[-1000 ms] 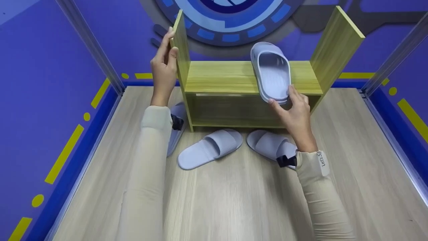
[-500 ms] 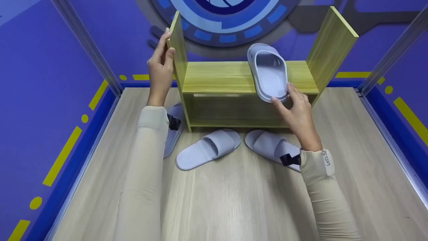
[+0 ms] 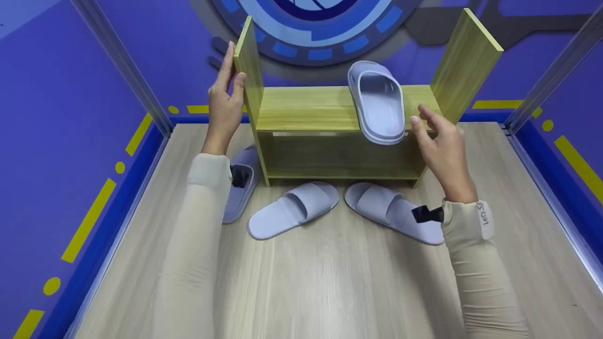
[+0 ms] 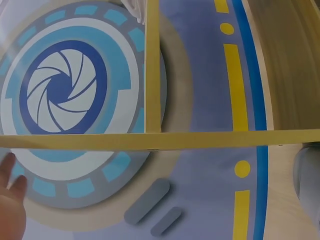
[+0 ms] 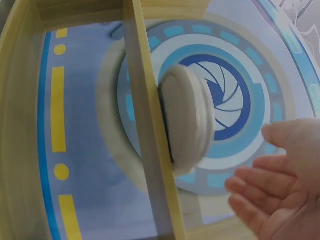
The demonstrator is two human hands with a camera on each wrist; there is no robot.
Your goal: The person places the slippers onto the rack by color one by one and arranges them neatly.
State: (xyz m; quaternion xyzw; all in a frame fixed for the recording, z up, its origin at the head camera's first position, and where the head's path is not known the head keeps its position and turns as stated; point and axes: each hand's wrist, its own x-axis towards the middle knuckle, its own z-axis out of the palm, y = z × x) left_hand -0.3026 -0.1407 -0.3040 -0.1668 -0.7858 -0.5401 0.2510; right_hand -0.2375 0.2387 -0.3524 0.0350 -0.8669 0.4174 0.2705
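A pale grey-lilac clog-style slipper [image 3: 381, 106] rests on the upper board of a small wooden shelf [image 3: 306, 109], its heel end over the front edge. In the right wrist view the same slipper [image 5: 187, 120] appears edge-on against the board. My right hand [image 3: 443, 150] is just right of the slipper, apart from it, fingers loosely bent and holding nothing. My left hand [image 3: 226, 103] lies against the front edge of the shelf's left side panel [image 3: 249, 66], its fingers extended. Only part of the left hand [image 4: 11, 205] shows in the left wrist view.
Two matching slides, a left one [image 3: 297, 209] and a right one [image 3: 381, 207], lie on the wooden floor [image 3: 306, 292] before the shelf. A third slipper [image 3: 242, 197] lies left of the shelf, partly behind my left wrist. Blue patterned walls [image 3: 56, 117] stand behind and beside.
My right hand has let go of the slipper's heel and moved right, away from it. The slipper stays on the board. My left hand remains at the side panel.
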